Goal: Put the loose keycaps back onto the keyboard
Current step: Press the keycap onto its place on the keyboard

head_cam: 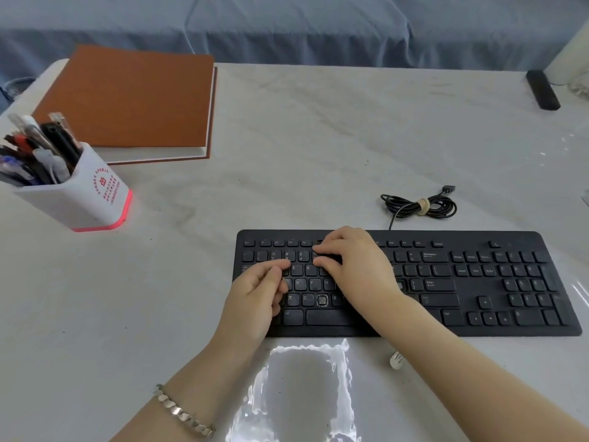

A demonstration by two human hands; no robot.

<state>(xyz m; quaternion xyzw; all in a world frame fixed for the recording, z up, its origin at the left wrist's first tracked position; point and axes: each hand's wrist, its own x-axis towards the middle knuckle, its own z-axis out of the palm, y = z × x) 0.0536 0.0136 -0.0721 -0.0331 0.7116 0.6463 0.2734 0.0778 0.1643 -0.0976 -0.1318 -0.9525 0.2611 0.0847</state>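
Note:
A black keyboard [478,282] lies on the white table, right of centre. One socket in its bottom letter row, between C and B, is bare and shows the switch [322,300]. My right hand [353,266] hovers over the number row, its thumb and fingers pinching a small black keycap [330,258] down at the keys. My left hand [258,291] rests on the keyboard's left letter keys, fingers loosely curled, with nothing visible in it. Keys under both hands are hidden.
The keyboard's coiled cable [420,207] lies just behind it. A small white object [396,360] sits at the front edge, beside my right forearm. A pen holder [79,193] and an orange notebook [134,100] stand far left. A black bar [541,89] lies at the back right.

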